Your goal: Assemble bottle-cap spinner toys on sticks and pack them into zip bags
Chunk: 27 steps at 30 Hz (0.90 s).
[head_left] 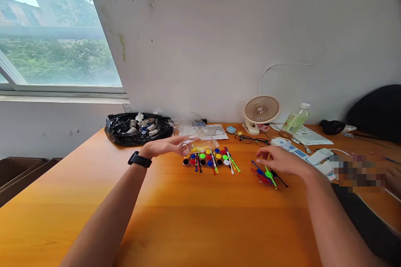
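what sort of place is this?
Likely a small office or home workspace, judging by the wooden desk with a fan and a power strip on it.

A window [59,41] at upper left, black bag [113,128] left of centre, fan [261,109] and bottle [294,122] centre right.

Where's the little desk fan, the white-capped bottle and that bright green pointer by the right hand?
Little desk fan [261,109]: head view, on the middle of its round grille.
White-capped bottle [291,122]: head view, on its green label.
Bright green pointer [268,174]: head view, on its round middle.
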Each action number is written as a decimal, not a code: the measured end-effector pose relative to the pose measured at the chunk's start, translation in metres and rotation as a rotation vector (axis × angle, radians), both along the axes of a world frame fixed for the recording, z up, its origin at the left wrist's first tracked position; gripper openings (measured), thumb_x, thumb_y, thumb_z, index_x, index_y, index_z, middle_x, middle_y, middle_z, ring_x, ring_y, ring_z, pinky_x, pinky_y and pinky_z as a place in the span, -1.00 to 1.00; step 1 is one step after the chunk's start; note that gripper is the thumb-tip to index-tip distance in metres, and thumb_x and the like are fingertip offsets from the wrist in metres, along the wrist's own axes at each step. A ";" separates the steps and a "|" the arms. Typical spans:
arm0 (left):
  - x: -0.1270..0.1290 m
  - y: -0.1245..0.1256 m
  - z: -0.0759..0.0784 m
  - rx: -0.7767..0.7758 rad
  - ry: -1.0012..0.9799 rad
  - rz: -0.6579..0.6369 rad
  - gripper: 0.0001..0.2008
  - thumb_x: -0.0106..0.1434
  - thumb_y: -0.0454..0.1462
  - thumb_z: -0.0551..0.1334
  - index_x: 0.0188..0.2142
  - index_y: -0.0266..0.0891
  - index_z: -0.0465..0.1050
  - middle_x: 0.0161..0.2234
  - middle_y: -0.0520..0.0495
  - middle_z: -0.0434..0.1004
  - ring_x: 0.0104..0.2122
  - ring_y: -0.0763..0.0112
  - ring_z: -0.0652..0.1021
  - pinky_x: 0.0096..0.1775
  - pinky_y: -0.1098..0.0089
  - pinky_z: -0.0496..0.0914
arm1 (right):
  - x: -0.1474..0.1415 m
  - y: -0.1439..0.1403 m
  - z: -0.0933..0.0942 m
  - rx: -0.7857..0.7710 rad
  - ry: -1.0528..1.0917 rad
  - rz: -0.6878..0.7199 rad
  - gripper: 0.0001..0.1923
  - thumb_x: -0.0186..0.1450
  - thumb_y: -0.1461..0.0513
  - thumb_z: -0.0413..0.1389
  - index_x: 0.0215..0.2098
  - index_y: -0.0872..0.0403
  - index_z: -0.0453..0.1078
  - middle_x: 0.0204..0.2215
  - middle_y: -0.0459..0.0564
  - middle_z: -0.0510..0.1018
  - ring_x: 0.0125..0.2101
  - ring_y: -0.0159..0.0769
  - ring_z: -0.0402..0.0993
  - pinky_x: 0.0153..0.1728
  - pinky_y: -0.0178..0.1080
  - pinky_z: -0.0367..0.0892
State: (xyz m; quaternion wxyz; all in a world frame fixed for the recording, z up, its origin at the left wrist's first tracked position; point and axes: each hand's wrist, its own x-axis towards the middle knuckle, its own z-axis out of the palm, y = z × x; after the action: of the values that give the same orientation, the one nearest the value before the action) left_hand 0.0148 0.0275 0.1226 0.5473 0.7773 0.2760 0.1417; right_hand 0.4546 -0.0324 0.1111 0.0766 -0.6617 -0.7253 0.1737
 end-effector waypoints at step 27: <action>-0.003 -0.084 -0.055 0.131 -0.032 0.194 -0.13 0.24 -0.01 0.43 0.44 -0.06 0.14 0.45 -0.18 0.14 0.40 -0.13 0.21 0.39 -0.07 0.07 | -0.034 -0.112 -0.044 0.481 0.301 -0.172 -0.67 0.44 -0.04 0.04 -0.14 -0.06 0.56 -0.20 0.09 0.64 -0.34 -0.09 0.53 -0.35 -0.10 0.39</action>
State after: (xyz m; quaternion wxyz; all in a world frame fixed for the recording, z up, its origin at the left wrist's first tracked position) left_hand 0.0122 -0.0562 0.0678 0.4834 0.7787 0.3314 0.2240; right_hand 0.4207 -0.1439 0.0667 0.3525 -0.6505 -0.6673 0.0858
